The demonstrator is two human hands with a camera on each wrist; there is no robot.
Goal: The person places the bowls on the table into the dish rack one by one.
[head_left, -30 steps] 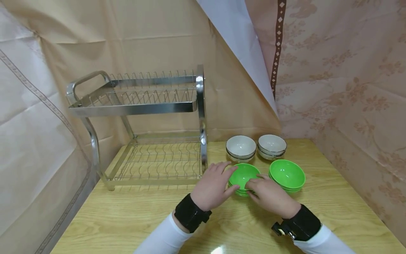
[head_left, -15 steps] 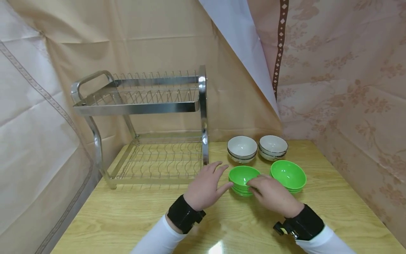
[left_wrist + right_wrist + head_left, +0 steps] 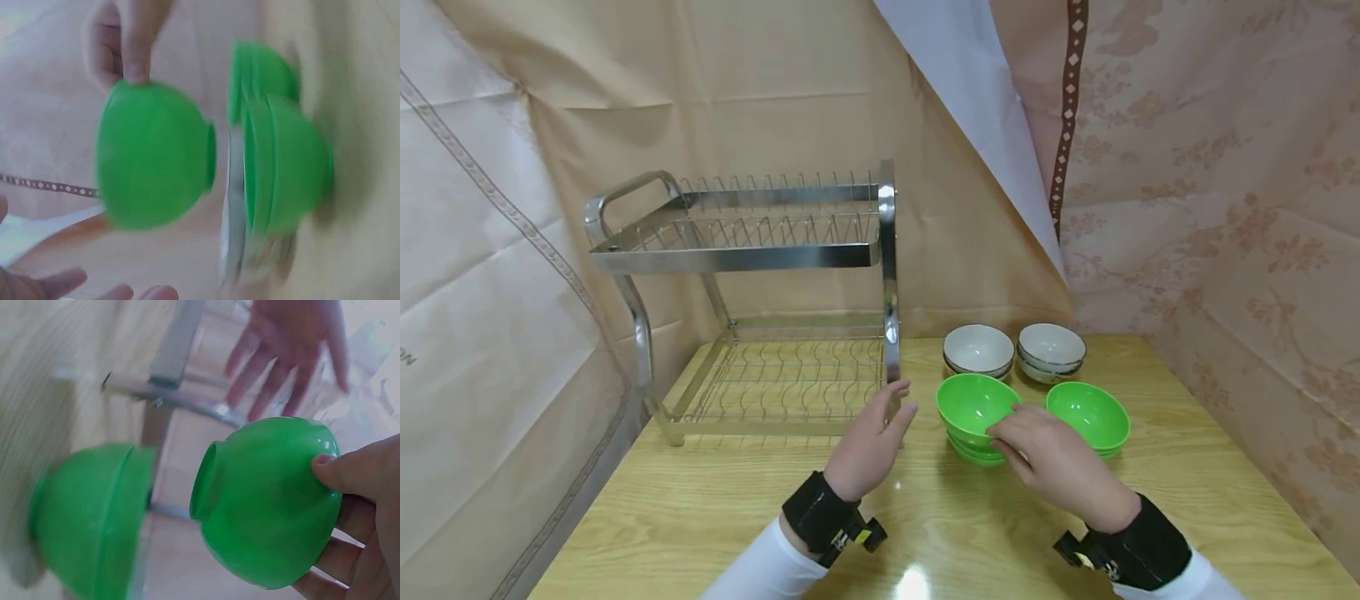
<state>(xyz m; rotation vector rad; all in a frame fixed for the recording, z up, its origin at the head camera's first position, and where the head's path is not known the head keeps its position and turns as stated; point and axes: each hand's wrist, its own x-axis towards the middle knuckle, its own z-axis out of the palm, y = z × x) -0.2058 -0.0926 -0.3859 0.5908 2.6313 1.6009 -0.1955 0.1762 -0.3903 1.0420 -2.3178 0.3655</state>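
Wooden table (image 3: 715, 508), draped cloth walls on all sides; two-tier steel dish rack (image 3: 752, 317) stands at the back left of the table, both tiers bare wire; to its right, at the rear, two stacks of white bowls (image 3: 979, 350) side by side, and in front of them two stacks of green bowls; right-hand green stack (image 3: 1088, 417) sits untouched near the front right; left-hand green stack (image 3: 973, 450) lies directly under the lifted bowl; green bowl (image 3: 973, 404) is held clear above that left stack, just right of the rack's front post, separate from the bowls below, as the right wrist view shows with a gap between its foot and the stack (image 3: 87, 512); right hand (image 3: 1052, 462) grips the bowl at its near rim, thumb over the rim edge and fingers curled under the outside wall, seen plainly in the right wrist view (image 3: 356, 506); left wrist view shows the same pinch from the far side, a fingertip pressed on the rim of the bowl (image 3: 153, 156); that view is blurred, detail of the stack beneath is poor; left hand (image 3: 872, 442) is near the rack's front post and left of the lifted bowl, apart from it, holding nothing; its fingers are straight and spread, palm turned toward the bowl.
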